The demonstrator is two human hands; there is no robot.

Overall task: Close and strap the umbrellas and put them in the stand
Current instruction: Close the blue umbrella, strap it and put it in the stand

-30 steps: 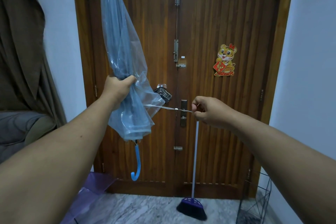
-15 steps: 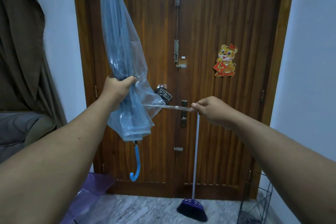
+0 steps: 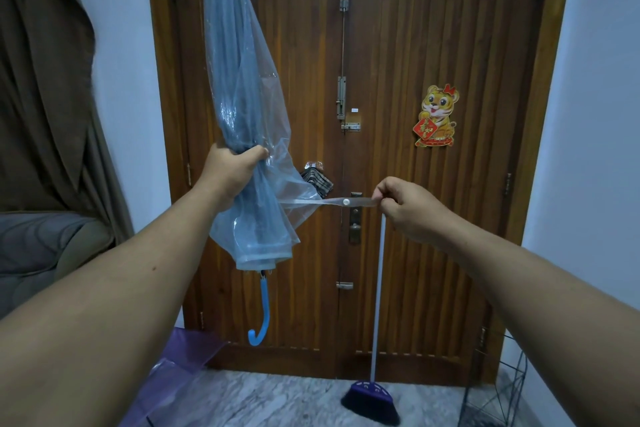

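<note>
Bare forearms, left hand (image 3: 231, 174), right hand (image 3: 408, 210)

Only one piece of writing is showing: a tiger sticker (image 3: 436, 116) is clinging to the wooden door (image 3: 450, 45), and the tiger is holding a red diamond sign (image 3: 425, 129) bearing a gold character, too small and tilted to read with certainty. A small white label (image 3: 354, 110) beside the door bolt is appearing blank.

Clear blue umbrella (image 3: 242, 107) w/ blue handle (image 3: 262, 315); purple broom (image 3: 370, 404); brown door (image 3: 433, 45).
</note>
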